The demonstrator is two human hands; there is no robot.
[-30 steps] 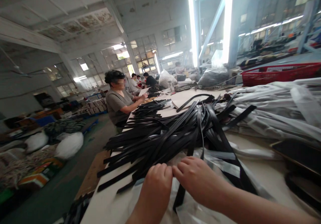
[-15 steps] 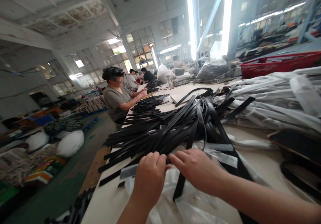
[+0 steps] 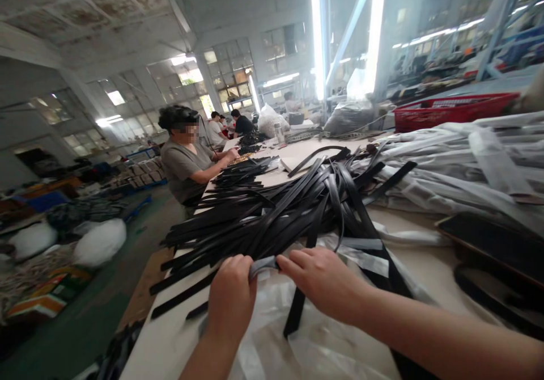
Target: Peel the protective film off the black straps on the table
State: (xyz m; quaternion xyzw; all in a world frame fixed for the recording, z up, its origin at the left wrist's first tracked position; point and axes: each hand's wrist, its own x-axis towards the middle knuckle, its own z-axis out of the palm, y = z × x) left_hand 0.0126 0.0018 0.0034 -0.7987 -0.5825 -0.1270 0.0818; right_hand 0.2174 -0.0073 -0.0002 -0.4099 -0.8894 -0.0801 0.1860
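Between my hands a short grey strip bows upward, perhaps a strap inside a plastic sleeve. My left hand is closed around its left end. The fingers of my right hand pinch the other end. Just beyond them lies a large heap of black straps, like belt straps, with ends fanned toward the table's left edge. Clear plastic sleeves lie on the table beneath my hands. One black strap end hangs down over this plastic, beside my right hand.
White-wrapped strips are piled at the right, before a red basket. A dark flat object lies at the right edge. A co-worker in a grey shirt sits along the table's left side. White sacks stand on the floor.
My hands have drawn apart, and the grey strip now shows between them. My left hand has shifted left. The whole view has also turned slightly to the right.
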